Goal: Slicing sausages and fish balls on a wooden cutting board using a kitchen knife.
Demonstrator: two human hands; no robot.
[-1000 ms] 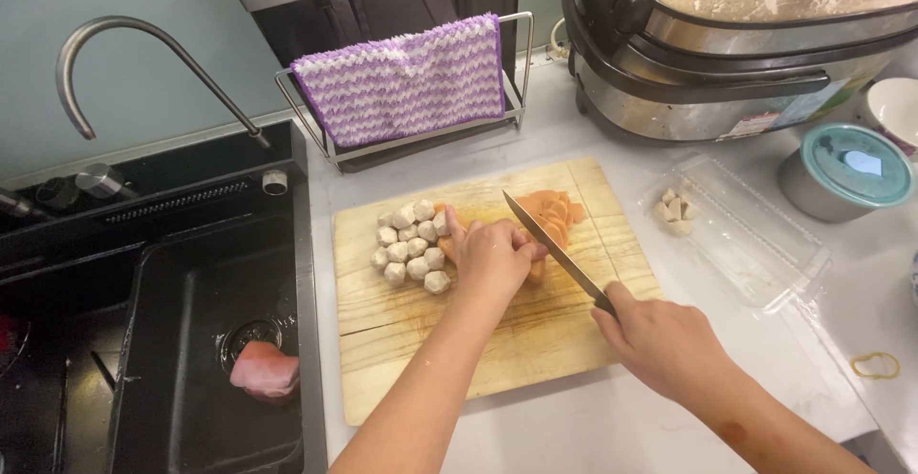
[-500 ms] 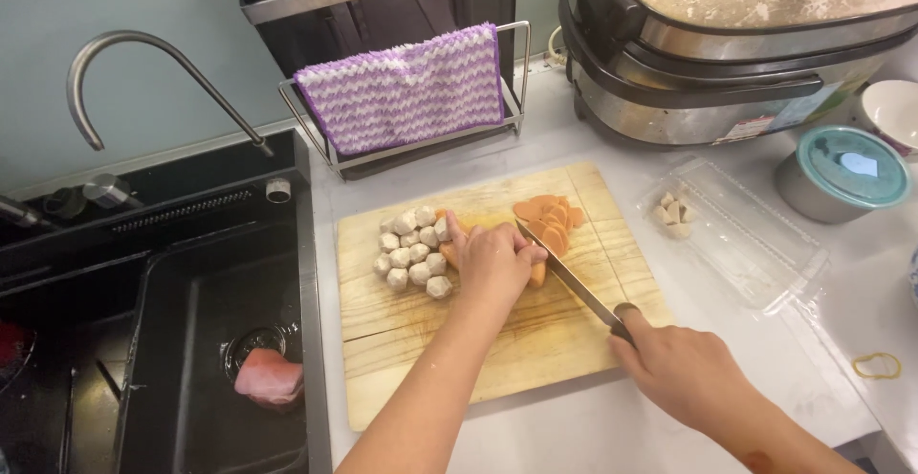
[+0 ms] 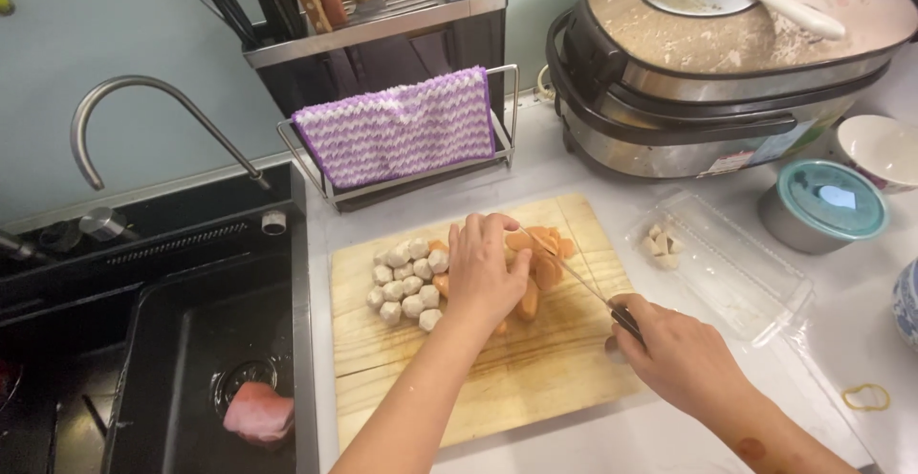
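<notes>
Sausages [image 3: 537, 262] lie mid-frame on the wooden cutting board [image 3: 535, 378], pinned under the curled left hand [image 3: 485, 268] to steady them; the right hand [image 3: 669, 350] grips the knife [image 3: 574, 279], blade angled across them beside the fish balls [image 3: 406, 283].

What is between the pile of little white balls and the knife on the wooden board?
The left hand lies there, pressing down on the orange sausage pieces, between the white balls and the knife. The head view shows this.

White counter [image 3: 612, 440] bears a wooden cutting board [image 3: 535, 378] (pale), clear tray [image 3: 741, 287]
</notes>
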